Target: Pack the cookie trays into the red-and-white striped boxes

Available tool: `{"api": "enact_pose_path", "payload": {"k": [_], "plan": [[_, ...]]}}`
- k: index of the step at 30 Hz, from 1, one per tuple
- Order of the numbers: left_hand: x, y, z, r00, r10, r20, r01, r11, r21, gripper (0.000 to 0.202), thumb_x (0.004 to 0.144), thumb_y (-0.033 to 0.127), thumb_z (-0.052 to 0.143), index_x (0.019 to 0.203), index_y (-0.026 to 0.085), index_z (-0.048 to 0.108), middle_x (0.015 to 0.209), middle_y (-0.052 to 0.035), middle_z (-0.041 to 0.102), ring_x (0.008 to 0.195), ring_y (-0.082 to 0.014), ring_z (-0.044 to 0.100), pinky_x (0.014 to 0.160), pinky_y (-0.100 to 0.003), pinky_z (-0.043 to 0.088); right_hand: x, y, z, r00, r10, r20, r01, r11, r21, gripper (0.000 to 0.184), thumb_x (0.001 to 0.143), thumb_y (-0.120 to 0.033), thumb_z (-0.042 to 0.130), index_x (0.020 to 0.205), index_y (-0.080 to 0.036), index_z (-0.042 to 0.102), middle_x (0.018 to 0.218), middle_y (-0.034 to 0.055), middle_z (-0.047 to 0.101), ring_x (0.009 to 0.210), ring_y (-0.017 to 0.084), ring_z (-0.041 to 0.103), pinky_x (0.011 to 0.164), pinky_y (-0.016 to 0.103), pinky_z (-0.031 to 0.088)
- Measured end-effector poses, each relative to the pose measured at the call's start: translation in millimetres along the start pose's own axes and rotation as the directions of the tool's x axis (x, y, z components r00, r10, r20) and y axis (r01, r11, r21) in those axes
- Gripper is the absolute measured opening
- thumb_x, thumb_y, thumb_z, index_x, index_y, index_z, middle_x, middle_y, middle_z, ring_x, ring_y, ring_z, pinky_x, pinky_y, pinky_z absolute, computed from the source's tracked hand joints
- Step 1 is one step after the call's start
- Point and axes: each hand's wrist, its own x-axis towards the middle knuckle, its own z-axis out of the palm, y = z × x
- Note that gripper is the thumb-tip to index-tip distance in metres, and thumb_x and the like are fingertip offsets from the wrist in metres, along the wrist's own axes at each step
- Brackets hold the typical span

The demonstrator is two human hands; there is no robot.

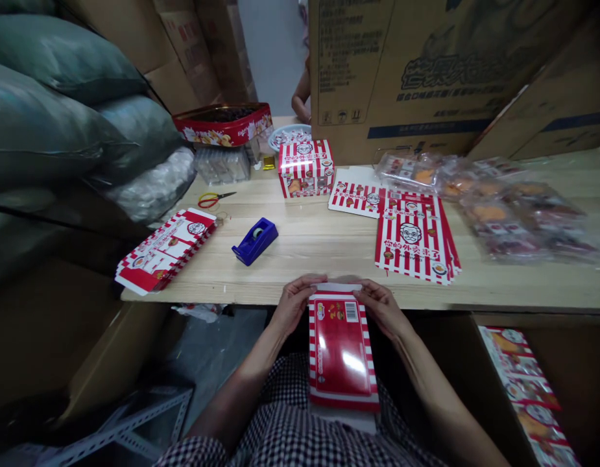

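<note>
I hold a red and white striped carton (342, 350) upright over my lap, just below the front edge of the wooden table (329, 246). My left hand (294, 303) grips its top left corner with fingers curled over the white top flap. My right hand (382, 306) grips the top right corner the same way. The carton's red panel with a barcode faces me.
On the table lie a blue tape dispenser (255, 240), scissors (215, 198), stacks of flat striped cartons (415, 240) (166, 250), an assembled striped box (305, 168), a red tin (222, 123) and bagged snacks (504, 207). Large cardboard boxes (426, 71) stand behind. Another person's arm (301, 94) shows at the back.
</note>
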Motion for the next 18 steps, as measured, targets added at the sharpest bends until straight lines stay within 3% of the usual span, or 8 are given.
{"api": "enact_pose_path", "payload": {"k": [6, 11, 15, 18], "plan": [[-1.1, 2.5, -8.3, 0.994, -0.074, 0.084, 0.061, 0.989, 0.138, 0.046, 0.080, 0.033, 0.078, 0.123, 0.017, 0.071, 0.107, -0.0096, 0.077, 0.091, -0.0200, 0.072, 0.086, -0.030, 0.052, -2.2, 0.5, 1.7, 0.999, -0.040, 0.028, 0.040, 0.999, -0.009, 0.030, 0.070, -0.039, 0.086, 0.095, -0.026, 0.077, 0.112, 0.0050, 0.076, 0.097, 0.024, 0.072, 0.086, 0.037, 0.055], [5.9, 13.0, -14.0, 0.991, -0.074, 0.113, 0.040, 0.960, 0.278, 0.042, 0.080, 0.035, 0.078, 0.118, 0.016, 0.074, 0.101, -0.0075, 0.079, 0.088, -0.0202, 0.072, 0.086, -0.030, 0.053, 1.1, -6.0, 7.8, 0.996, -0.072, 0.059, 0.072, 0.997, 0.002, 0.028, 0.072, -0.042, 0.085, 0.093, -0.026, 0.076, 0.088, 0.0018, 0.079, 0.075, 0.018, 0.073, 0.077, 0.032, 0.056], [8.7, 13.8, -14.3, 0.992, -0.057, 0.113, 0.021, 0.956, 0.291, 0.041, 0.081, 0.034, 0.076, 0.119, 0.017, 0.074, 0.107, -0.0085, 0.078, 0.092, -0.0214, 0.072, 0.089, -0.032, 0.053, 6.5, -4.1, 14.9, 0.998, -0.065, 0.001, 0.065, 0.998, -0.004, 0.036, 0.069, -0.042, 0.087, 0.099, -0.025, 0.077, 0.083, 0.0011, 0.079, 0.070, 0.019, 0.072, 0.070, 0.032, 0.056], [7.3, 12.3, -13.7, 0.993, -0.031, 0.110, -0.004, 0.953, 0.304, 0.039, 0.083, 0.033, 0.074, 0.119, 0.019, 0.074, 0.117, -0.0093, 0.075, 0.098, -0.0229, 0.071, 0.092, -0.033, 0.052, 6.9, 2.4, 17.6, 0.996, -0.080, -0.050, 0.080, 0.997, -0.001, 0.030, 0.069, -0.042, 0.086, 0.093, -0.025, 0.078, 0.084, 0.0016, 0.079, 0.072, 0.021, 0.073, 0.071, 0.034, 0.057]]}}
